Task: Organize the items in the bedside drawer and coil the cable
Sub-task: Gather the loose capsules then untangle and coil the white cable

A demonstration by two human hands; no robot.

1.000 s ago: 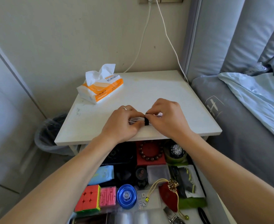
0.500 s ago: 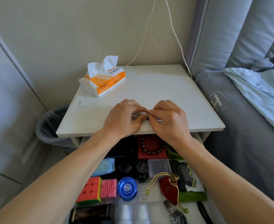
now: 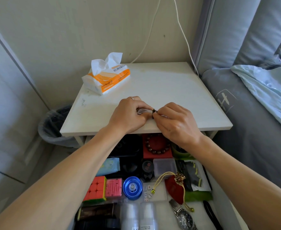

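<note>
A: Cable (image 3: 142,111), coiled white, sits over the front edge of the nightstand top (image 3: 161,87), bunched in the left hand (image 3: 129,113), whose fingers curl around the loops.

B: And the right hand (image 3: 174,119)?

A: Thumb and forefinger pinch the black strap (image 3: 153,112) that wraps the bundle, right where the two hands meet. The other fingers are loosely bent.

B: So the step looks like fastening that strap. Advice?

A: Keep the left grip firm so the loops don't spring apart, pull the strap snug around the middle of the bundle, and press its end flat. Too tight would kink the wire, I'd judge.

B: Then where?

A: Probably the open drawer (image 3: 214,193) below the tabletop's front edge. It already holds a puzzle cube (image 3: 96,188), blue yo-yo (image 3: 132,188), bead bracelet (image 3: 157,146) and wristwatch (image 3: 185,219), so a gap is needed. The tissue pack (image 3: 108,80) lies at the tabletop's back left.
</note>
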